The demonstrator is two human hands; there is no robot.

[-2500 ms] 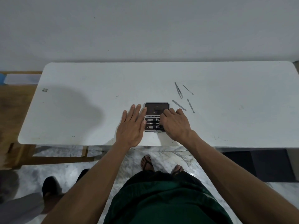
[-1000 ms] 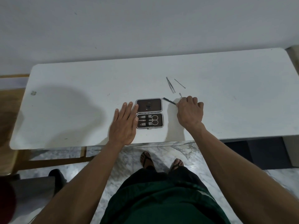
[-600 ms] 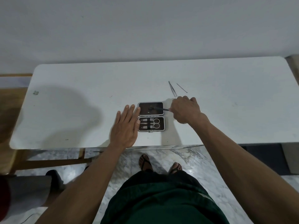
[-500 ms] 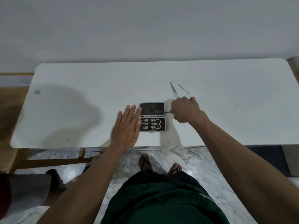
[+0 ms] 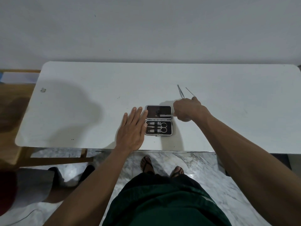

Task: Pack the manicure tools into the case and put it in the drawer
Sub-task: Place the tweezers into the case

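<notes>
An open dark manicure case (image 5: 158, 110) lies near the front edge of the white table (image 5: 97, 82). Its near half holds scissors (image 5: 160, 127) and two clippers under a strap. My left hand (image 5: 132, 130) lies flat on the table, fingers spread, touching the case's left side. My right hand (image 5: 187, 109) is closed on a thin metal tool (image 5: 165, 115), whose flat end lies over the far half of the case. Tweezers (image 5: 180, 91) and a thin metal stick (image 5: 190, 91) lie on the table just beyond my right hand.
The table stands against a white wall. A wooden frame (image 5: 53, 158) and a wooden floor (image 5: 11, 101) are at the left. My sandalled feet (image 5: 162, 167) stand on marble tiles below the table edge. Another person's leg and dark shoes (image 5: 71, 174) show at the lower left.
My right hand picked a thin tool from the table right of the case and brought it left over the case's far half. My left hand stayed against the case.
</notes>
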